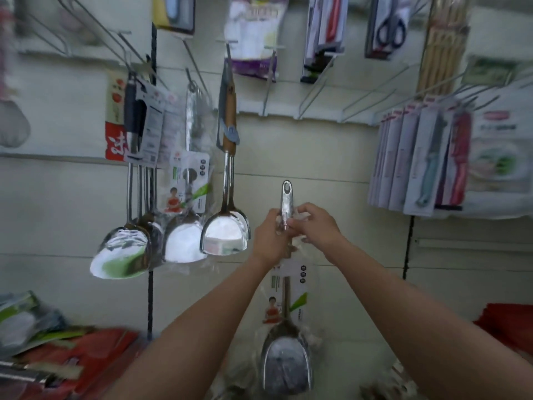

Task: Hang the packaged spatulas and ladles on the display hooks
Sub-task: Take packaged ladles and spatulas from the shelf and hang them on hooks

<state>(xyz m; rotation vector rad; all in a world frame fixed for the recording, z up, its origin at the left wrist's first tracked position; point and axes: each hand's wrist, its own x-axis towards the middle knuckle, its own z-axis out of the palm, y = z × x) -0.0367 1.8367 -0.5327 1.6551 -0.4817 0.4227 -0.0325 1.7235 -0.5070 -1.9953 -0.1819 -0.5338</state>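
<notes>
I hold a packaged steel spatula (287,362) upright in front of the wall panel, blade down, its clear wrap and printed label below my hands. My left hand (269,235) grips the handle under the hanging hole (286,187). My right hand (313,223) pinches the handle and the wrap from the right. Up on the left, several spatulas and ladles hang from hooks: a wood-handled spatula (226,226), a packaged spatula (184,241) and ladles (121,255). Bare wire hooks (314,90) stick out above my hands.
Packaged knives (418,160) hang at the right, scissors (388,27) and other packets above. More packaged utensils and red packets (72,359) lie on the shelf at the lower left. A red item (507,324) sits at the lower right.
</notes>
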